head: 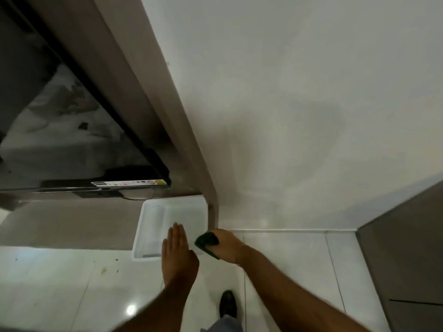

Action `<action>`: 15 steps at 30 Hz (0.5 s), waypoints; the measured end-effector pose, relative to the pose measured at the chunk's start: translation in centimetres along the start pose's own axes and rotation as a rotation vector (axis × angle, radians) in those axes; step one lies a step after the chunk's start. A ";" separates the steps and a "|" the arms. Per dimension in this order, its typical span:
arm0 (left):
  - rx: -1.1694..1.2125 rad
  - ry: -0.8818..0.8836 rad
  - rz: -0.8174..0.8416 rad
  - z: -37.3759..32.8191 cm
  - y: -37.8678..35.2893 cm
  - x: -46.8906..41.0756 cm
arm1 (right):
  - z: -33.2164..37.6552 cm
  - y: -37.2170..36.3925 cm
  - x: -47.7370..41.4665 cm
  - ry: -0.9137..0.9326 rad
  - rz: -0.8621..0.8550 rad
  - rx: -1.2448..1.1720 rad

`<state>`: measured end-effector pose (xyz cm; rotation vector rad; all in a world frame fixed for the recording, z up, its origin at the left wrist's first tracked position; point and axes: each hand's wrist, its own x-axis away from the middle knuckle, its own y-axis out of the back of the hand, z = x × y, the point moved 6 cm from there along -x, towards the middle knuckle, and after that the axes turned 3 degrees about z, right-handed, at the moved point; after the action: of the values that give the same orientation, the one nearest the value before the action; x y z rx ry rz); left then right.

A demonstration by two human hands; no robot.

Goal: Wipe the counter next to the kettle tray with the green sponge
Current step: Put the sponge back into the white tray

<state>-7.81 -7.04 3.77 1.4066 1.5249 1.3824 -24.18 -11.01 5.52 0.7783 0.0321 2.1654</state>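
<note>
A white rectangular tray (153, 226) sits at the right end of a brown counter (72, 221). My right hand (229, 246) is shut on the dark green sponge (206, 240) just off the tray's right edge, close to the counter's end panel (212, 214). My left hand (178, 255) is held flat over the tray's front right corner, fingers straight and pointing away from me, with nothing in it. No kettle shows in this view.
A black television (72, 140) hangs on the wall above the counter. Glossy white floor tiles (72, 283) with a few dark specks lie below. My dark shoe (227, 303) shows between my arms. A grey-brown cabinet (407, 248) stands at the right.
</note>
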 end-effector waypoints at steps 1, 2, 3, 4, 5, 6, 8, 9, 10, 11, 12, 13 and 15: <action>0.021 0.023 -0.010 2.0 0.1 -0.5 | 1.5 -1.2 -1.9 -0.001 0.010 0.017; 0.027 0.045 -0.014 3.3 0.2 -0.7 | 2.7 -2.0 -3.4 -0.003 0.007 0.044; 0.038 0.051 -0.001 4.6 0.1 -1.4 | 3.7 -2.8 -5.4 0.001 -0.018 0.084; 0.059 0.066 0.015 5.6 -0.1 -2.2 | 4.7 -3.4 -7.2 0.000 -0.056 0.133; 0.100 0.081 0.036 6.5 -0.4 -2.9 | 5.4 -3.9 -8.9 0.002 -0.098 0.183; 0.112 0.101 0.044 7.3 -0.5 -3.3 | 6.0 -4.2 -10.2 0.005 -0.136 0.241; 0.130 0.115 0.046 8.5 -1.0 -4.0 | 6.2 -5.0 -12.7 0.015 -0.189 0.371; 0.142 0.116 0.044 9.1 -1.4 -4.4 | 5.7 -5.8 -14.1 0.024 -0.181 0.449; 0.149 0.109 0.043 9.3 -1.7 -4.3 | 5.0 -6.7 -15.0 0.017 -0.134 0.528; 0.177 0.091 0.036 9.5 -2.3 -4.5 | 4.0 -7.9 -15.9 0.007 -0.071 0.590; 0.201 0.073 0.035 9.3 -2.5 -4.3 | 3.0 -9.1 -16.1 -0.021 0.010 0.640; 0.221 0.047 0.041 9.2 -2.9 -4.4 | 2.0 -10.3 -16.5 -0.045 0.071 0.671; 0.202 0.004 0.012 8.6 -3.1 -3.8 | 1.3 -11.3 -15.8 -0.024 0.056 0.677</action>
<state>0.17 -8.01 -2.05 1.5355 1.7008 1.2666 -8.06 -14.96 -4.76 1.1842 0.7697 2.2048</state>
